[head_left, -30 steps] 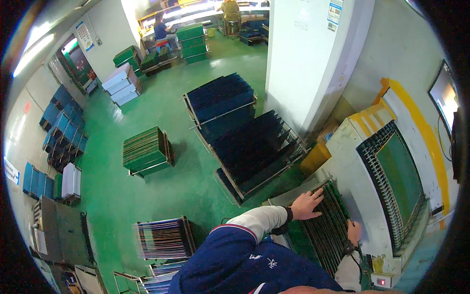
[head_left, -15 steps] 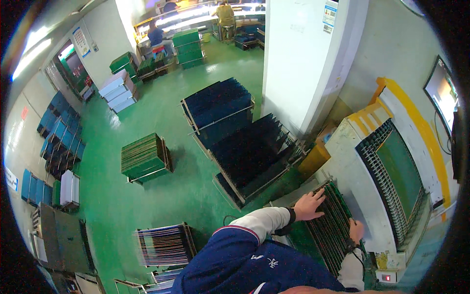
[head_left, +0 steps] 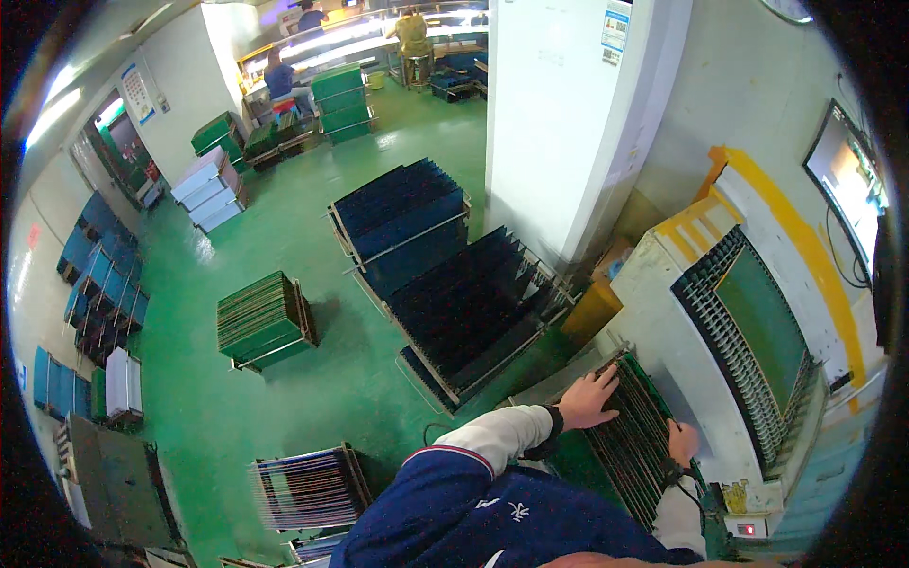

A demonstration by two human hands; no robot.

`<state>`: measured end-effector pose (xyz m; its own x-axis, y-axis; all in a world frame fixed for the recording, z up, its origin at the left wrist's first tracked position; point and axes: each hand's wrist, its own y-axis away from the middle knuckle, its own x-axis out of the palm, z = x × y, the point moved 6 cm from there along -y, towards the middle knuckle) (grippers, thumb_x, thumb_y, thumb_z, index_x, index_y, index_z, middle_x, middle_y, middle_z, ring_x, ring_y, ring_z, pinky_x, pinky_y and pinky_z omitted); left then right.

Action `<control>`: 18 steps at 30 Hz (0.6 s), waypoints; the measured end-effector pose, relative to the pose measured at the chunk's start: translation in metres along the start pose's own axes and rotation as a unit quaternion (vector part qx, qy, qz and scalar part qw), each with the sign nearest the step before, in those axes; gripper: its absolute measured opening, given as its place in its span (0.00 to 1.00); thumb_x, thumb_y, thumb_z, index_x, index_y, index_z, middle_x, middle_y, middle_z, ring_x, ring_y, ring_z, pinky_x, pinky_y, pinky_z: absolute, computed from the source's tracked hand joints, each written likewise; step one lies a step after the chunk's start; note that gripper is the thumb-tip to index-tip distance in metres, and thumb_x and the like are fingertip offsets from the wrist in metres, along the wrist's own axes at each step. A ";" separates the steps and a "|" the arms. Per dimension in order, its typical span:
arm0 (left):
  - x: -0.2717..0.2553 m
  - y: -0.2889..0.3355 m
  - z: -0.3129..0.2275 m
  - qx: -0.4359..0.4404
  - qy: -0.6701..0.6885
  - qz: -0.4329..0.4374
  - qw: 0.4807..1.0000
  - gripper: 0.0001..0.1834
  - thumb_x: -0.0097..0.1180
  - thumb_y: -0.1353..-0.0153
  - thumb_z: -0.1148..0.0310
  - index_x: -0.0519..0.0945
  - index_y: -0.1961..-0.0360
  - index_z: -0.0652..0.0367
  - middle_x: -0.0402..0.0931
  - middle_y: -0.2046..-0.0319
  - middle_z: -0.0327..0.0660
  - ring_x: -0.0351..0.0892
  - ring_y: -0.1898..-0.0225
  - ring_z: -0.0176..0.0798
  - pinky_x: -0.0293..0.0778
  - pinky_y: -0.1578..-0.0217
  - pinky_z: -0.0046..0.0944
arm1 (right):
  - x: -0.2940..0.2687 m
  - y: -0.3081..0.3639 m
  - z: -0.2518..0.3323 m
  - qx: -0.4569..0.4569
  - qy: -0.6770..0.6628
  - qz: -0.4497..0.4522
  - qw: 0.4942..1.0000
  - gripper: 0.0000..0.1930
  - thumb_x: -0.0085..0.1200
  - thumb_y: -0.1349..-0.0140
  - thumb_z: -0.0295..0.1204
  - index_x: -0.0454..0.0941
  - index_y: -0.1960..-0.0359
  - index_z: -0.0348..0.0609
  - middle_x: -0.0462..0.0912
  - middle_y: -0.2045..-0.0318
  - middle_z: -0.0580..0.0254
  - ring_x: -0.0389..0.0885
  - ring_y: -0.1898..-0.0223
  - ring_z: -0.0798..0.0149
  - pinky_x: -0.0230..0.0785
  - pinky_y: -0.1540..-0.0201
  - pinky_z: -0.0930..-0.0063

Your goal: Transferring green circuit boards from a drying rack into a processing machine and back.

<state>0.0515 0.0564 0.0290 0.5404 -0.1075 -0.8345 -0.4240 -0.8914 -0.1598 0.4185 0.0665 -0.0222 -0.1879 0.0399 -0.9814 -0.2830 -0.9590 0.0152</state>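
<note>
Green floor [head_left: 208,426] runs through the left and middle of the head view, with a rack of green panels [head_left: 260,322] standing on it. At lower right I see the left hand [head_left: 587,401] reaching across, palm down, its fingers spread over a row of thin boards [head_left: 627,445]. The right hand [head_left: 682,442] is bent at their right edge; whether its fingers pinch one, I cannot tell. Those boards look dark with brownish edges, packed close and parallel, slanting down the frame.
</note>
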 end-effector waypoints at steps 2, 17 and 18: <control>-0.001 0.001 0.003 -0.007 0.002 0.000 1.000 0.44 0.64 0.37 0.44 0.69 0.28 0.63 0.54 0.22 0.55 0.73 0.39 0.62 0.74 0.40 0.56 | 0.000 0.000 0.007 0.000 -0.006 0.002 1.000 0.27 0.61 0.34 0.53 0.85 0.71 0.36 0.86 0.68 0.43 0.82 0.63 0.38 0.72 0.57 0.45; -0.002 -0.009 -0.001 -0.007 -0.003 0.009 1.000 0.45 0.64 0.37 0.45 0.69 0.27 0.63 0.53 0.22 0.55 0.73 0.39 0.60 0.72 0.39 0.53 | 0.002 -0.004 -0.002 0.019 -0.020 0.010 1.000 0.26 0.61 0.35 0.54 0.87 0.65 0.38 0.86 0.63 0.42 0.84 0.58 0.39 0.73 0.55 0.47; -0.001 -0.007 -0.001 -0.007 -0.005 0.006 1.000 0.45 0.64 0.37 0.45 0.69 0.27 0.64 0.53 0.22 0.55 0.73 0.39 0.60 0.72 0.39 0.53 | 0.002 -0.003 0.000 0.019 -0.032 0.015 0.999 0.26 0.61 0.35 0.54 0.87 0.65 0.38 0.86 0.63 0.42 0.84 0.58 0.39 0.73 0.55 0.47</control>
<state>0.0540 0.0624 0.0315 0.5284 -0.1145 -0.8412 -0.4200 -0.8964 -0.1418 0.4188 0.0698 -0.0243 -0.2560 0.0309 -0.9662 -0.3118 -0.9487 0.0522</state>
